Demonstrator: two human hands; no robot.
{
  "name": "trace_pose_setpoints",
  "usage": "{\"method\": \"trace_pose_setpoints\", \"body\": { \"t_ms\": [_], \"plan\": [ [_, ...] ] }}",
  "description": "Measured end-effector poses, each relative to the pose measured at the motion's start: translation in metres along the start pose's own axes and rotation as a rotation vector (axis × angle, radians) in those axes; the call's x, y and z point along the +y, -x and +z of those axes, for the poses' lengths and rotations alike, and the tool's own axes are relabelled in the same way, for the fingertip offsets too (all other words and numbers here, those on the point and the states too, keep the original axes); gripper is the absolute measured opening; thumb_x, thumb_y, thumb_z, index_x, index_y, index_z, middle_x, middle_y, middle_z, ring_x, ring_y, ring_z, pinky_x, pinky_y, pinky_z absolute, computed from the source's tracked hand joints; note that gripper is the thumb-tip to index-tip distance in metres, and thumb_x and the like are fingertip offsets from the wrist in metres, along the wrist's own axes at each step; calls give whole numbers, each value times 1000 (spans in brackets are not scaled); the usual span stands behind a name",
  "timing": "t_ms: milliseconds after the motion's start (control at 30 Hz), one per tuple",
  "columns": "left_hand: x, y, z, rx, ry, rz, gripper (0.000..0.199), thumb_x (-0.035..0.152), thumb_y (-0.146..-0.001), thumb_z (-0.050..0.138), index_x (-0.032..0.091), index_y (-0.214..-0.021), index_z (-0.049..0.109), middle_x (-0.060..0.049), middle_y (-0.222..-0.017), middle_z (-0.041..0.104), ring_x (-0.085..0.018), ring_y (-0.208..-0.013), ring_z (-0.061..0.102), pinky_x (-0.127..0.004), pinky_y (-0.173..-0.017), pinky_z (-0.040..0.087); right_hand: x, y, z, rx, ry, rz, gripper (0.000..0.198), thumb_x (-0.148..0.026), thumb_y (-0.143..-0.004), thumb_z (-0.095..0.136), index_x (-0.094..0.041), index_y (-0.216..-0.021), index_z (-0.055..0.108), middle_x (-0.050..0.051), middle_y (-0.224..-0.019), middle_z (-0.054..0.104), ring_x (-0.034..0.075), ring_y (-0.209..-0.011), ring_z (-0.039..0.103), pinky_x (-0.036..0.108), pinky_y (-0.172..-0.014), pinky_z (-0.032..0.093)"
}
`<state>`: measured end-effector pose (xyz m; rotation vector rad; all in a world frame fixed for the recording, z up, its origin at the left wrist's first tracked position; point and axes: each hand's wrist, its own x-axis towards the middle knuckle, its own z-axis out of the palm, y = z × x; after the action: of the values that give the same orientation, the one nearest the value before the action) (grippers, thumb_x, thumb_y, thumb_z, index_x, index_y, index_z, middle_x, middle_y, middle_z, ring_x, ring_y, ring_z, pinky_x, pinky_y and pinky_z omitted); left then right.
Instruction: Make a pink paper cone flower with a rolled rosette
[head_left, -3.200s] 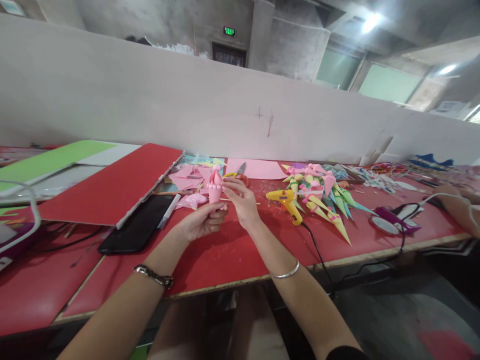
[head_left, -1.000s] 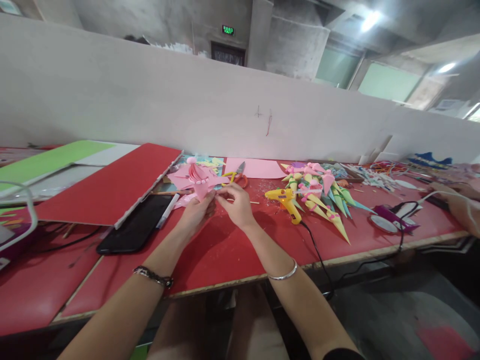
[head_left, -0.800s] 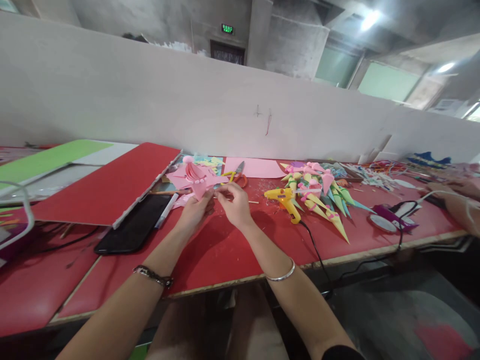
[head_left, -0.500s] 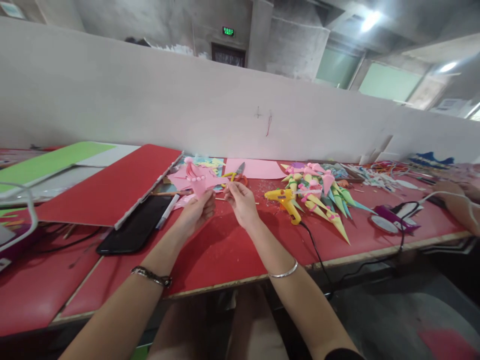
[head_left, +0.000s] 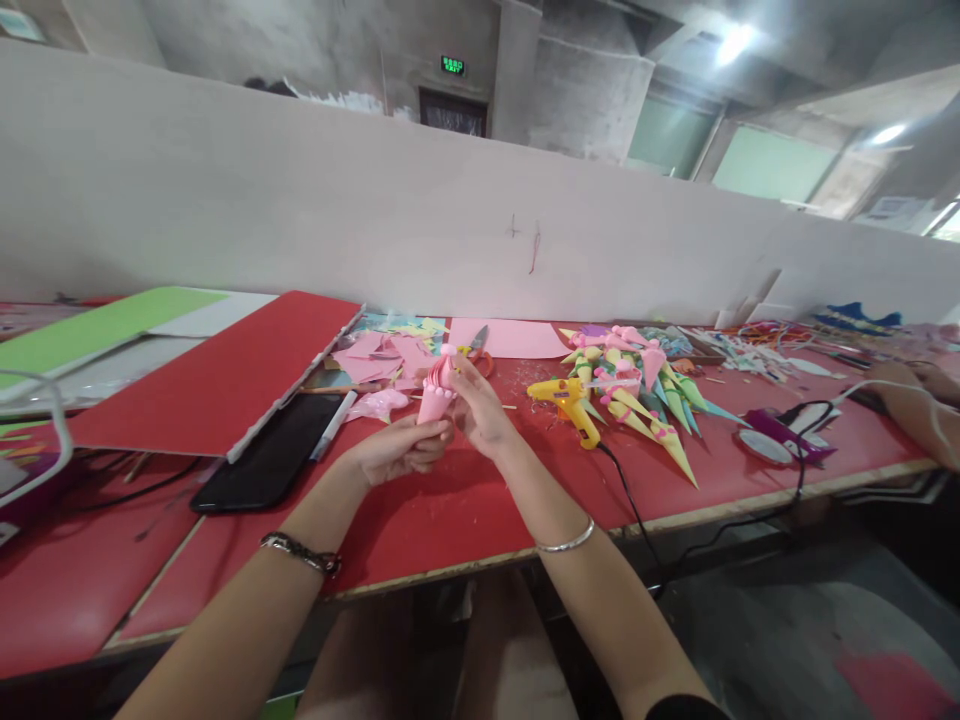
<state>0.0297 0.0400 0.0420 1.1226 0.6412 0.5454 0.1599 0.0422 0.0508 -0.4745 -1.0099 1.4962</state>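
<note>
A pink paper ice-cream cone (head_left: pixel 433 402), with a ring of small pink balls and a ball on top, stands nearly upright before me. My left hand (head_left: pixel 401 448) is closed around its lower end. The fingers of my right hand (head_left: pixel 480 408) press against the upper part from the right; any small piece between them is hidden. Behind my right hand lie scissors (head_left: pixel 480 341) with yellow and orange handles. To the right a yellow hot glue gun (head_left: pixel 568 402) rests beside a heap of similar paper cones (head_left: pixel 656 425) in yellow, green, pink and blue.
Pink paper pieces (head_left: pixel 367 357) and a pink sheet (head_left: pixel 510 338) lie toward the white partition (head_left: pixel 300 200). A black phone (head_left: pixel 270 455), a marker (head_left: pixel 334 425) and a red board (head_left: pixel 225 375) are at left. The glue gun's cord hangs over the table edge. Another person's arm (head_left: pixel 911 410) rests at far right.
My left hand has moved right with the pink paper cone. My right hand, previously apart from it in a pinch, now has its fingers against the cone's upper part.
</note>
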Motion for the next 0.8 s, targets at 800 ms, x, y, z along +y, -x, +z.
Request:
{"method": "trace_pose_setpoints", "body": {
  "t_ms": [800],
  "plan": [
    [-11, -13, 0, 337, -247, 123, 9, 14, -64, 63, 12, -61, 55, 7, -49, 46, -5, -45, 36, -16, -43, 30, 14, -3, 0, 143, 327, -173, 22, -29, -72, 58, -22, -91, 51, -5, -74, 52, 9, -69, 50, 20, -68, 43]
  ]
}}
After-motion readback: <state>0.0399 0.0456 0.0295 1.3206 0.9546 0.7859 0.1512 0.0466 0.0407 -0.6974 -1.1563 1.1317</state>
